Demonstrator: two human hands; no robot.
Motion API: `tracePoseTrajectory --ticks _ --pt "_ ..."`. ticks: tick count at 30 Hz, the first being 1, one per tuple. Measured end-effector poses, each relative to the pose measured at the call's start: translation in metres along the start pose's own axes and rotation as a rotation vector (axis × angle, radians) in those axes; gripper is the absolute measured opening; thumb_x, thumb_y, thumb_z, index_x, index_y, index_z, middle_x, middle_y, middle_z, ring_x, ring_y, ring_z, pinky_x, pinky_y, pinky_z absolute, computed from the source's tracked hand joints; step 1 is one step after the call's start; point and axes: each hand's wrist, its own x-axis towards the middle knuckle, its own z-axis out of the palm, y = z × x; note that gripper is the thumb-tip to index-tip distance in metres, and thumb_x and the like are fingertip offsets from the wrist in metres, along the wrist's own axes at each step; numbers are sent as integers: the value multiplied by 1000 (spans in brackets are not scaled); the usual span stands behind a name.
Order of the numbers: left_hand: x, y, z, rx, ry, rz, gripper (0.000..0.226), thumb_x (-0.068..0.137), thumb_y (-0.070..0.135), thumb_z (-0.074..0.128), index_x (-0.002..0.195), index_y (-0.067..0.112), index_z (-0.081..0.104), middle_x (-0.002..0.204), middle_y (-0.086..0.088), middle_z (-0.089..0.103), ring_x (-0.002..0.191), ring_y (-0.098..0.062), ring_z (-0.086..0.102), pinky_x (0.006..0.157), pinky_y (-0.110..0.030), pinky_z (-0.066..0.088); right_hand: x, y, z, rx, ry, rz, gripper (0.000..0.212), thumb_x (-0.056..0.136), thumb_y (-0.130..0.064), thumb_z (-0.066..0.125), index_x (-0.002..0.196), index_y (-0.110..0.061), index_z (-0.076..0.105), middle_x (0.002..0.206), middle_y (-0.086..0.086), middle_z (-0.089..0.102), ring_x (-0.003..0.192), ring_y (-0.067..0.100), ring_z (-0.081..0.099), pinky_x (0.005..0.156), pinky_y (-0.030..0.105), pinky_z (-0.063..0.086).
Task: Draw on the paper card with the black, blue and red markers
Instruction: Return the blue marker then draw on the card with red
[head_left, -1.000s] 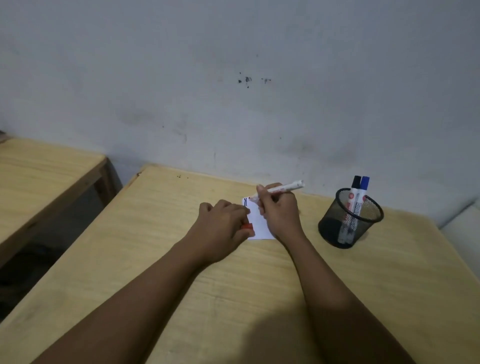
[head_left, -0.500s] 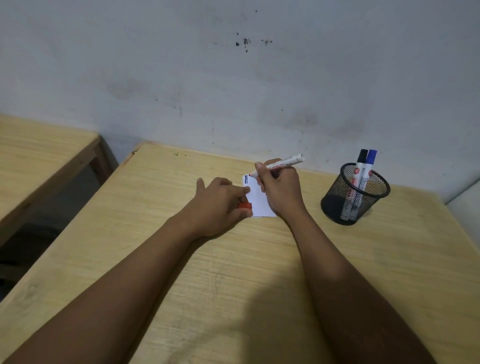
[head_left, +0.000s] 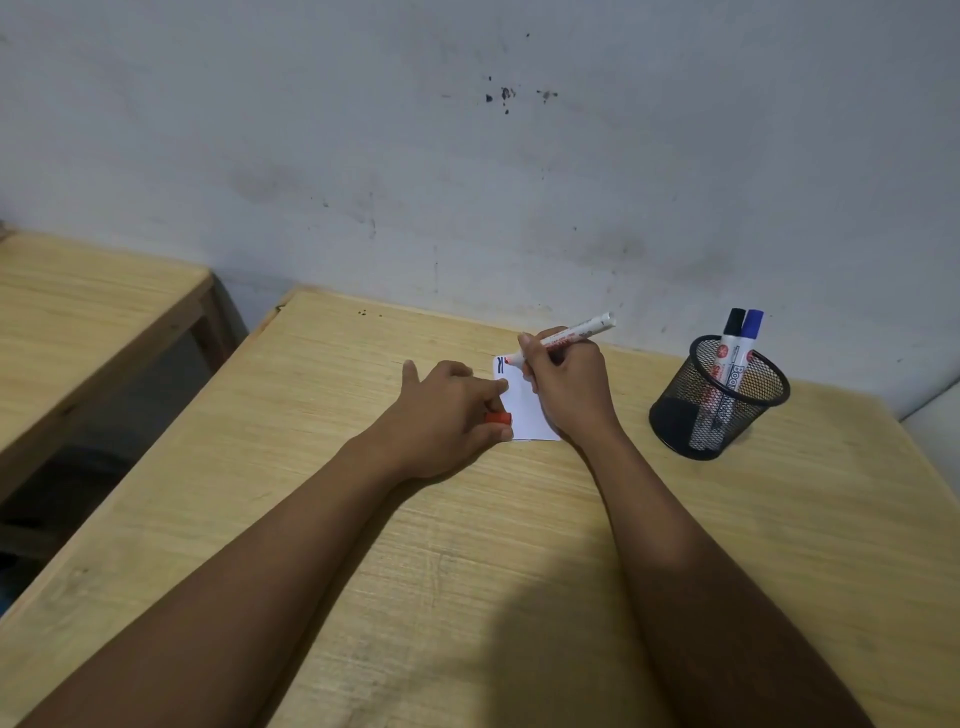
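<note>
The small white paper card (head_left: 527, 410) lies flat near the far edge of the worktop (head_left: 467, 571), toward the wall. Two short dark lines sit at its far-left corner, and a red mark now shows just above them, where a second ago only the dark lines could be seen; so the red stroke appears to be under way, the last of the three colours. The white-barrelled red marker (head_left: 563, 338) slants over that corner with its tip on the card, the right hand (head_left: 569, 387) in a closed grip around it. The left hand (head_left: 447, 415) pins the card's left edge, still holding the red cap (head_left: 498, 418). The black marker (head_left: 730, 348) and blue marker (head_left: 745, 353) stand capped in the black mesh cup (head_left: 719, 397), toward the far-right corner.
</note>
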Motion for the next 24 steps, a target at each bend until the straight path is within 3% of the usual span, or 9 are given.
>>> tracePoseTrajectory --ticks 5,11,15,18,21,24 --pt "0 -1 1 -3 5 6 55 90 54 57 139 28 50 123 14 66 138 -18 32 110 -72 14 -1 -2 -2 3 0 -5 32 101 -32 58 79 -11 68 72 1 72 75 29 71 69 41 57" --pt "1 -3 3 -1 7 3 56 90 53 57 140 28 49 123 15 65 139 -18 32 111 -71 14 0 -1 -3 -22 -4 -10 35 101 -32 58 80 -5 68 73 3 74 70 26 70 58 31 52" --pt "2 -5 5 -3 8 4 57 90 54 57 140 29 49 125 15 65 140 -18 31 112 -71 12 0 0 -2 -1 -2 5 32 100 -32 60 82 -7 68 78 6 75 74 29 72 63 40 57" --pt "3 -5 5 0 12 13 56 90 53 57 139 28 50 125 15 65 139 -18 32 111 -71 14 -4 0 -2 54 53 -19 27 98 -32 63 76 -17 65 78 4 75 72 22 73 62 38 58" --pt "2 -3 3 -33 31 5 54 89 53 58 137 28 53 126 13 64 136 -17 35 110 -71 16 -11 -4 -5 153 129 -73 22 97 -26 67 77 -18 66 75 -1 73 65 6 69 56 22 53" --pt "-1 1 -2 -99 120 10 36 89 52 58 115 28 64 120 10 68 122 -17 51 108 -67 25 -23 -9 -14 214 150 -55 19 95 -24 69 77 -20 66 74 -2 72 64 5 68 56 24 53"
